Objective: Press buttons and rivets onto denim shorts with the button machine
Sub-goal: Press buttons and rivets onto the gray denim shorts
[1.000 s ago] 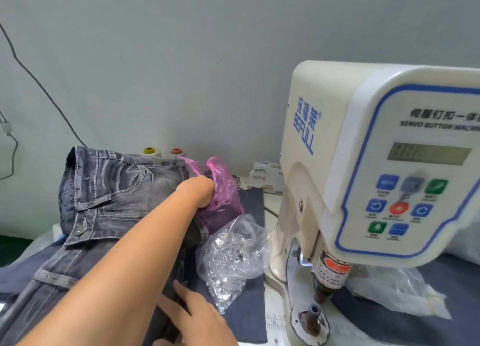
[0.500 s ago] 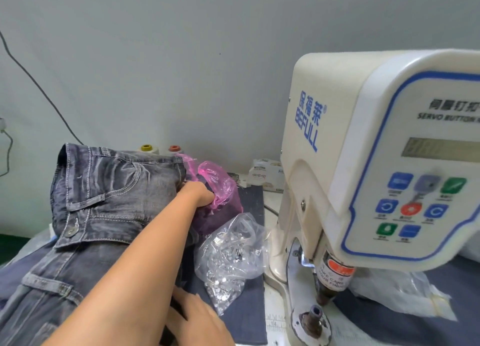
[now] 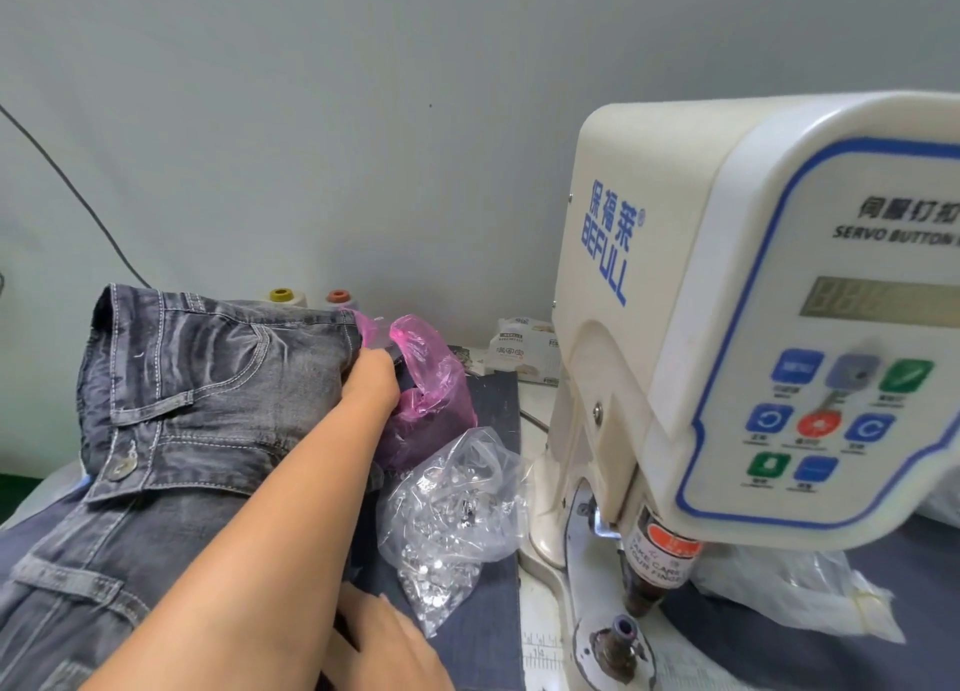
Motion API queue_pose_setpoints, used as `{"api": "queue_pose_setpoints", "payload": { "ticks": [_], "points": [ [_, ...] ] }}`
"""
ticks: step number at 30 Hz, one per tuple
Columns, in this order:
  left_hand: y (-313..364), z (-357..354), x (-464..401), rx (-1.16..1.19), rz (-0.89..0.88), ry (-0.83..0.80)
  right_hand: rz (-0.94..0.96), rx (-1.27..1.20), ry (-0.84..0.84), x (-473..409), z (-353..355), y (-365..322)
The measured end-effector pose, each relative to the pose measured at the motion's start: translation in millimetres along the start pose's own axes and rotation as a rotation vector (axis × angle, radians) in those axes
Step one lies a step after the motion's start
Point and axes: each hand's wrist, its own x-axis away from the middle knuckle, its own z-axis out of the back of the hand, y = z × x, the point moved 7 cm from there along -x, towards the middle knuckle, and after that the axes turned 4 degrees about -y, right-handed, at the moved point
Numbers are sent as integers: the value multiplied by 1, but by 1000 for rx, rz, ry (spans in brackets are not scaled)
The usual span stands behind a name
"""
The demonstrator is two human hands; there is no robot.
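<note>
A dark cable [image 3: 78,199] runs down the far wall at the left. Below it, grey denim shorts [image 3: 208,404] lie piled on the left of the counter [image 3: 540,662], waistband raised at the far end and one metal button already showing on a flap. Two thread spools, yellow-topped [image 3: 282,295] and orange-topped [image 3: 338,296], stand behind the pile against the wall.

The left hand [image 3: 371,384] reaches across the shorts into a pink plastic bag [image 3: 434,394] just beside their far right edge. Its fingers are buried in the plastic, so I cannot tell whether the grip is wide or narrow. The left forearm covers much of the right hand [image 3: 384,643], which rests near the bottom edge on the denim with its grip relaxed, fingers laid out flat, holding nothing.

A clear bag of small metal pieces [image 3: 452,508] slumps on dark cloth [image 3: 483,638] between the pink bag and the button machine [image 3: 753,327]. A small printed carton [image 3: 519,350] sits behind, by the machine. The lower die [image 3: 621,633] stands bare, and a white plastic bag [image 3: 779,592] lies to the right under the machine head.
</note>
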Motion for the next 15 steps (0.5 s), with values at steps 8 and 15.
{"api": "queue_pose_setpoints", "payload": {
  "ticks": [8, 15],
  "points": [
    [16, 36, 12, 179, -178, 117, 333, 308, 186, 28, -7, -11],
    [53, 79, 37, 9, -358, -8, 368, 447, 240, 37, -6, -17]
  ]
}}
